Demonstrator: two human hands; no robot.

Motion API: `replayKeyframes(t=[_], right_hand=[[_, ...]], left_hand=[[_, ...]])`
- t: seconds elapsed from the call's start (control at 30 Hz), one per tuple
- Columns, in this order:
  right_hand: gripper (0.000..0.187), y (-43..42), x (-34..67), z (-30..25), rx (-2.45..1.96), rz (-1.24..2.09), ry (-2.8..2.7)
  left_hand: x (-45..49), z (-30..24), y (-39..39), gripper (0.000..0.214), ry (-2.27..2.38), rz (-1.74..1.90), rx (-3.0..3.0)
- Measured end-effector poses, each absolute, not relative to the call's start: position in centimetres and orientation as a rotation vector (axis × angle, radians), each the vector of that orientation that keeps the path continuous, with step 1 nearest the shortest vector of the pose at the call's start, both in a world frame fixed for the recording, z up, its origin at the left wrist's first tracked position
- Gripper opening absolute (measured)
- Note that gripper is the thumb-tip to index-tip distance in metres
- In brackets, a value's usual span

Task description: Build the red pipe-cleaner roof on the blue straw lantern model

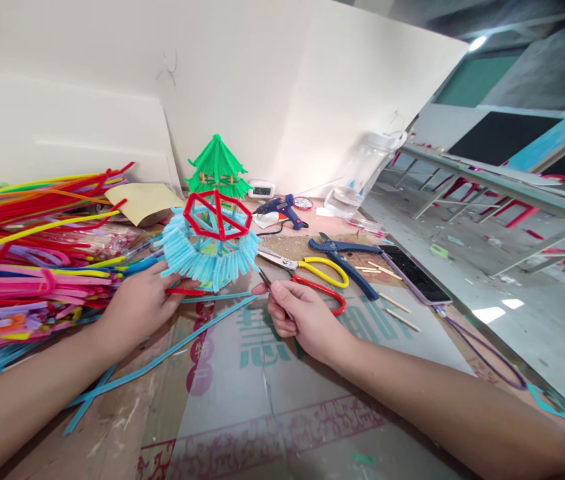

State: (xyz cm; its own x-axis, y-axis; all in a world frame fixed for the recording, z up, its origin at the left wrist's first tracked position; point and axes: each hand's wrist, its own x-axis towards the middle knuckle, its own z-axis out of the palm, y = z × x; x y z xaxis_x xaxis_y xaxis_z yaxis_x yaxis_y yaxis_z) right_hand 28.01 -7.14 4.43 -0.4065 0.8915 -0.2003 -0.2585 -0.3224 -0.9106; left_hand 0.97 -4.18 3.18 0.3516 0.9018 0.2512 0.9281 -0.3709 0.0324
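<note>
A pipe-cleaner pavilion model (211, 265) stands in front of me, with a fringed light-blue roof tier, a red hexagonal frame (221, 233) and a green pointed top (216, 163). My left hand (140, 300) grips its lower left side, its fingertips partly hidden under the blue fringe. A short red pipe-cleaner piece (185, 291) shows by the left thumb. My right hand (302, 313) is closed around dark tweezers (265, 279), whose tips reach the fringe's right edge. Long blue pipe cleaners (172, 351) lie on the table between my hands.
Bundled colourful pipe cleaners (37, 267) fill the left side. Right of the model lie scissors (312, 263), blue pliers (347, 257), small sticks (395, 303) and a phone (415, 273). Behind are a glue gun (285, 208), small digital clock (261, 189) and clear water bottle (362, 173).
</note>
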Motion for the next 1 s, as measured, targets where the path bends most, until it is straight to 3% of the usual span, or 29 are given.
replayKeyframes(t=[1.0], right_hand=[[0.043,-7.1,27.9,4.1,-0.927,1.810,-1.085]], left_hand=[[0.6,2.1,-3.8,0.034,-1.592,-0.385,-2.452]])
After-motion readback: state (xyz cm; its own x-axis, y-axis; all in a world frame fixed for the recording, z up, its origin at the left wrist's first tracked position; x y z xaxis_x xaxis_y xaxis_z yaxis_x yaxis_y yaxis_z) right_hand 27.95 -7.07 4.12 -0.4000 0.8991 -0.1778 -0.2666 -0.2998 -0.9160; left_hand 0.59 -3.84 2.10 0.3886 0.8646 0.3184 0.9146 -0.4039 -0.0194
